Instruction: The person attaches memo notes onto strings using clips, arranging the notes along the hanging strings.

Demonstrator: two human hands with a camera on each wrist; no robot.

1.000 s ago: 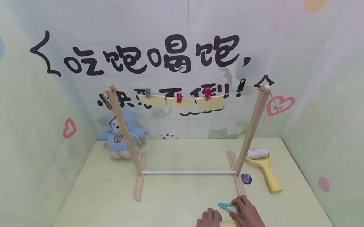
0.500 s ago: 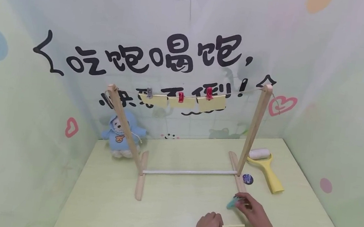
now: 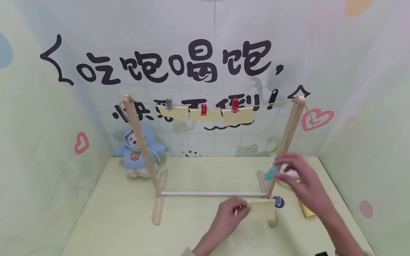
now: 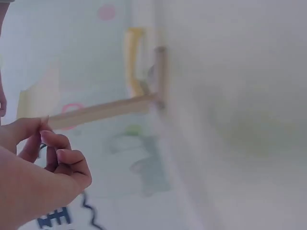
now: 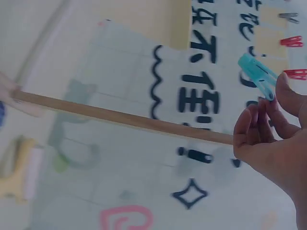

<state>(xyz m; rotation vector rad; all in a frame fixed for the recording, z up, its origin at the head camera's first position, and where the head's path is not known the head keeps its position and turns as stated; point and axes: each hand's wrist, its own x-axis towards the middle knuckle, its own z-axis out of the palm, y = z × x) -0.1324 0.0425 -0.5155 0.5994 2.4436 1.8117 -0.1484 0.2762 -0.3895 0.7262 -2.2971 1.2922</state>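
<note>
My left hand (image 3: 226, 216) pinches the left edge of a pale yellow sheet of paper (image 3: 261, 211), raised in front of the stand's right foot. In the right hand (image 3: 306, 182) a turquoise clothespin (image 5: 256, 72) is pinched between thumb and fingers, beside the stand's right wooden post (image 3: 290, 130). Behind both hands, a string runs between the two posts. Three yellow papers hang from it: one under a grey clothespin (image 3: 168, 103), one under a red clothespin (image 3: 203, 109), and one under another red clothespin (image 3: 235, 105).
A white rod (image 3: 213, 194) joins the stand's feet low down. At the back left sits a plush bear (image 3: 136, 154) in a blue hoodie. A yellow-handled lint roller (image 3: 306, 210), partly hidden by the right arm, and a small dark blue disc (image 3: 278, 201) lie right of the stand.
The right hand took the turquoise clothespin up from the table and raised it beside the right post. The left hand lifted the yellow paper off the table and moved it forward.
</note>
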